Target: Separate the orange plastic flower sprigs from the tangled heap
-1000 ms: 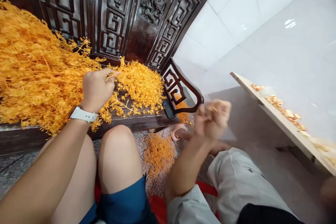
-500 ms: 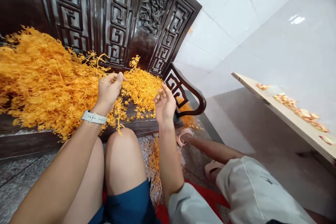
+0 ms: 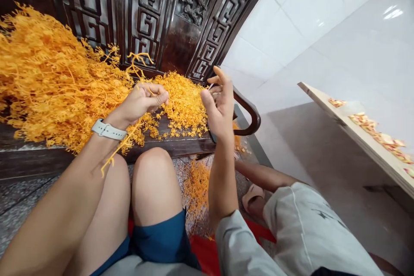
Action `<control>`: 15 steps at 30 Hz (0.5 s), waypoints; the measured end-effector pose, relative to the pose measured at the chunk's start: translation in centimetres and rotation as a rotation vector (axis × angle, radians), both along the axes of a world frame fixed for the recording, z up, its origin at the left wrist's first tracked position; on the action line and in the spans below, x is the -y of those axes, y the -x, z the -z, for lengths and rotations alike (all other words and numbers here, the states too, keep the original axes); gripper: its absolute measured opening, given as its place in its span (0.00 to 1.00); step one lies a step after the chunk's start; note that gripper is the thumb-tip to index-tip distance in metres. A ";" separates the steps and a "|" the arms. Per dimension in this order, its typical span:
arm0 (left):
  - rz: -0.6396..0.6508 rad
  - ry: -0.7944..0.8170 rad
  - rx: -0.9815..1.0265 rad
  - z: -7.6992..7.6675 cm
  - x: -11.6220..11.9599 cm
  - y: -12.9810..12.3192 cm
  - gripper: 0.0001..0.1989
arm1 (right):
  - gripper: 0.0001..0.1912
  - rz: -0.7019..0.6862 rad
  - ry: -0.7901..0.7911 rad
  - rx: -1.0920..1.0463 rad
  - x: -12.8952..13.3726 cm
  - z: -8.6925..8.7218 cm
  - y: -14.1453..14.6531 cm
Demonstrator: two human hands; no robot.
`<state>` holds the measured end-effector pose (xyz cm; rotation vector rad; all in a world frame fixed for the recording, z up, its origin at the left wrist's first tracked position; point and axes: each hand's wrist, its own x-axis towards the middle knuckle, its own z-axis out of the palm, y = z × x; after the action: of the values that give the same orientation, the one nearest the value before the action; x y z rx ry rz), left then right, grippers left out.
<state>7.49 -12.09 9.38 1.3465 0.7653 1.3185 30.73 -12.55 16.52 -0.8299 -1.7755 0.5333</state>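
Observation:
My left hand (image 3: 142, 102), with a pale watch on its wrist, is closed in a pinch on a thin orange branched sprig (image 3: 118, 152). The sprig's stem end hangs down past the wrist, and forked tips rise above the fingers. A large heap of similar orange sprigs (image 3: 48, 90) lies on the dark bench to the left. Just behind my left fingertips is a smaller pile of loose orange tips (image 3: 184, 101). My right hand (image 3: 220, 112) is raised beside that pile, fingers apart and curved, with nothing visible in it.
The bench (image 3: 181, 145) has a carved dark back (image 3: 150, 21) and a curved armrest (image 3: 250, 120). Orange stems (image 3: 197, 185) litter the speckled floor. Another person's leg in light shorts (image 3: 300, 220) is close on the right. A pale board (image 3: 359, 131) bears red-and-yellow pieces.
My right hand has risen and opened away from the pile. My left hand has moved slightly right, still pinching the sprig. The view has shifted a little.

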 end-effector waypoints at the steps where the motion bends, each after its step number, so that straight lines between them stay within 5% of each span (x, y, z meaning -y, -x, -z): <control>1: 0.002 -0.023 -0.014 0.1 0.0 0.2 0.28 | 0.30 -0.025 -0.056 0.148 0.0 -0.8 -0.4; 7: -0.114 -0.201 -0.066 0.6 -0.5 0.9 0.24 | 0.19 -0.205 -0.257 0.675 -0.6 -2.6 -2.2; 15: -0.190 -0.141 0.069 1.0 -1.7 -1.0 0.19 | 0.08 -0.104 -0.518 0.367 3.4 -1.0 -1.3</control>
<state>8.46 -10.43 8.34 1.3559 0.7797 1.5860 32.02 -15.96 17.56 -0.4901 -2.1685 -0.0320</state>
